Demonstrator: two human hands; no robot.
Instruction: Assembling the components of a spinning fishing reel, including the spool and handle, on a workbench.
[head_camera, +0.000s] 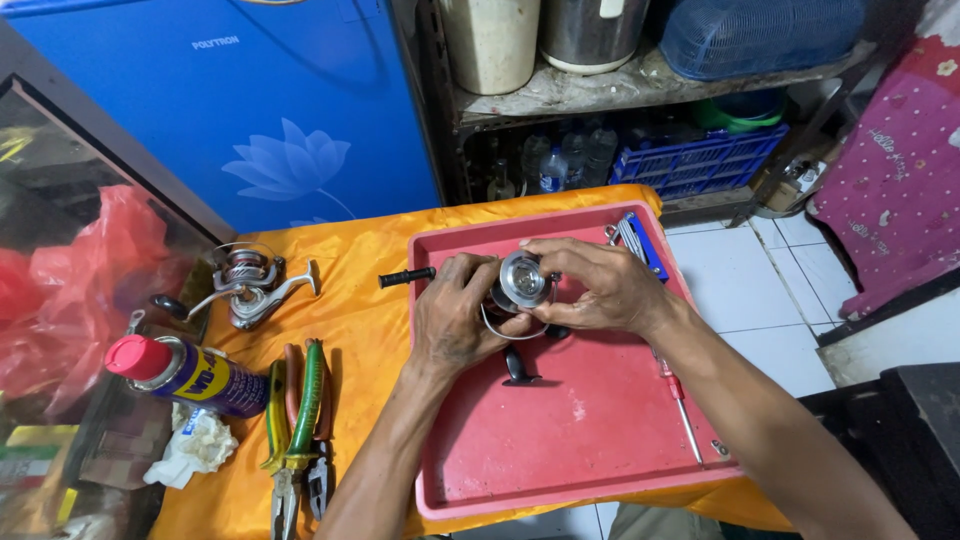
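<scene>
Both forearms reach in from below over a red tray (600, 450) set on the orange-covered table (370, 270). Left hand (455, 320) and right hand (600, 285) have their fingers closed around a silver fishing reel (522, 280), held just above the tray's middle. Left of the tray lie pliers (300, 420), a spray can (185, 372) and a second reel (250, 285).
</scene>
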